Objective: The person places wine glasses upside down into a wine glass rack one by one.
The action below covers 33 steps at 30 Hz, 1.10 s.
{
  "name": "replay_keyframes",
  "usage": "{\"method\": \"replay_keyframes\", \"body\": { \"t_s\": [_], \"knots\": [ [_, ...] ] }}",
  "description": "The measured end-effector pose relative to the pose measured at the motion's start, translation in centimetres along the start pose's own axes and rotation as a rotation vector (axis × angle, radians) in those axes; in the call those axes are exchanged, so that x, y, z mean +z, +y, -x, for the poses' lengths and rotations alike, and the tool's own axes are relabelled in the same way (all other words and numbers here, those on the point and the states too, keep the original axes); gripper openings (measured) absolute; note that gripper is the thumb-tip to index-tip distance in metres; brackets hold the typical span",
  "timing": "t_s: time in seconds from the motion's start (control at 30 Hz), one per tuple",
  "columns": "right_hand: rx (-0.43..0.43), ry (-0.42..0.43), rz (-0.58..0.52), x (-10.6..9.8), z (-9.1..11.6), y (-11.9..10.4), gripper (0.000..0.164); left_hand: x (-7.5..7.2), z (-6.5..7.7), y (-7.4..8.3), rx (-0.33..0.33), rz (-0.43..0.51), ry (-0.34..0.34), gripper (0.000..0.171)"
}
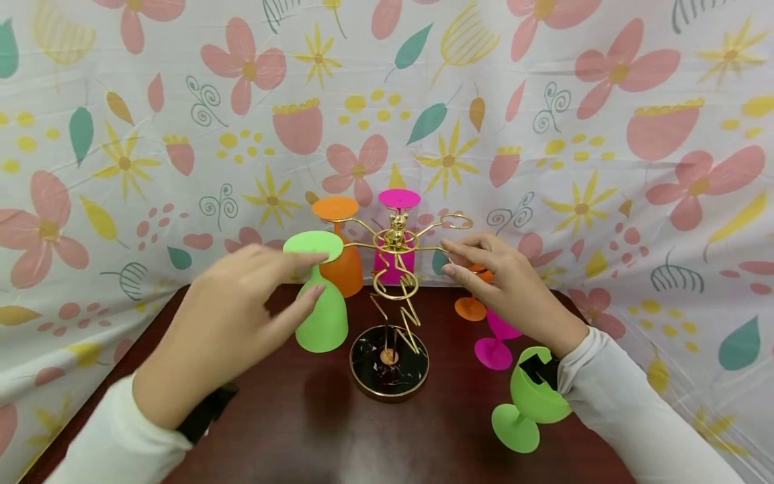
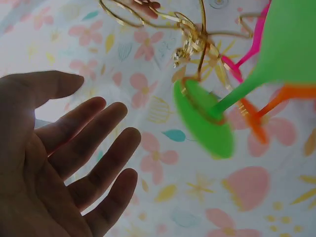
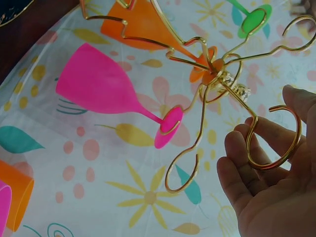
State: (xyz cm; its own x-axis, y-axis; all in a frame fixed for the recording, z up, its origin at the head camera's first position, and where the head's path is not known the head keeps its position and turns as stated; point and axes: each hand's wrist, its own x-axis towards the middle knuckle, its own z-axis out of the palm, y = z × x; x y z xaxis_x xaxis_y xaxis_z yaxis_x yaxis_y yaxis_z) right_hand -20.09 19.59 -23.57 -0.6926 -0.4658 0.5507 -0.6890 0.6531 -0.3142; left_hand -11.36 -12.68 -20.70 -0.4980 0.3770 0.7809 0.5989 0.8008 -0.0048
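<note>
A gold wire goblet rack [image 1: 371,370] with a round black marbled base stands in the middle. Upside down on its arms hang a green goblet [image 1: 322,323], an orange goblet [image 1: 351,274] and a pink goblet [image 1: 400,198]. My left hand [image 1: 236,316] is beside the green goblet's foot, fingers spread and apart from it in the left wrist view. On the other side, my right hand [image 1: 508,282] is at a bare hook [image 3: 270,168] of the rack. The hook's loop lies in front of the loosely bent fingers, with the thumb above; no pinch shows.
To the right, an orange goblet [image 1: 470,308], a pink goblet [image 1: 492,354] and a green goblet [image 1: 538,400] stand upright on the dark table [image 1: 278,430], partly behind my right hand and wrist. A flowered cloth [image 1: 387,101] hangs behind. Another bare hook [image 1: 456,220] points back right.
</note>
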Motion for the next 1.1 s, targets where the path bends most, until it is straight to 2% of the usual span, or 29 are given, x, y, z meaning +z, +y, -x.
{"method": "replay_keyframes", "body": {
  "t_s": [0.2,0.3,0.4,0.57,0.77,0.83,0.97,1.1],
  "knots": [
    [0.005,-0.003,-0.012,0.2,0.0,-0.1,0.042,2.7,5.2,-0.5,-0.099,0.158,0.022,0.037],
    [0.004,-0.003,-0.015,0.3,-0.1,-0.1,0.042,4.4,7.0,-0.6,-0.132,0.229,0.004,0.043],
    [0.008,-0.001,-0.009,0.3,0.0,-0.1,0.042,5.8,8.2,-0.4,-0.17,0.296,-0.033,0.049],
    [0.027,-0.025,0.004,-0.1,0.3,-0.1,0.048,7.0,8.7,0.1,-0.193,0.386,-0.087,0.053],
    [0.149,-0.035,0.018,-1.3,2.0,0.1,0.057,7.7,8.8,0.5,-0.191,0.447,-0.136,0.053],
    [0.166,-0.048,0.034,-1.8,2.9,0.3,0.058,8.0,8.8,0.5,-0.186,0.458,-0.147,0.053],
    [0.172,-0.12,0.103,-3.0,4.8,0.6,0.064,8.4,9.1,0.6,-0.187,0.469,-0.161,0.055],
    [0.228,-0.215,0.206,-4.0,7.3,1.0,0.074,8.8,9.4,0.7,-0.173,0.469,-0.181,0.059]
  ]
}}
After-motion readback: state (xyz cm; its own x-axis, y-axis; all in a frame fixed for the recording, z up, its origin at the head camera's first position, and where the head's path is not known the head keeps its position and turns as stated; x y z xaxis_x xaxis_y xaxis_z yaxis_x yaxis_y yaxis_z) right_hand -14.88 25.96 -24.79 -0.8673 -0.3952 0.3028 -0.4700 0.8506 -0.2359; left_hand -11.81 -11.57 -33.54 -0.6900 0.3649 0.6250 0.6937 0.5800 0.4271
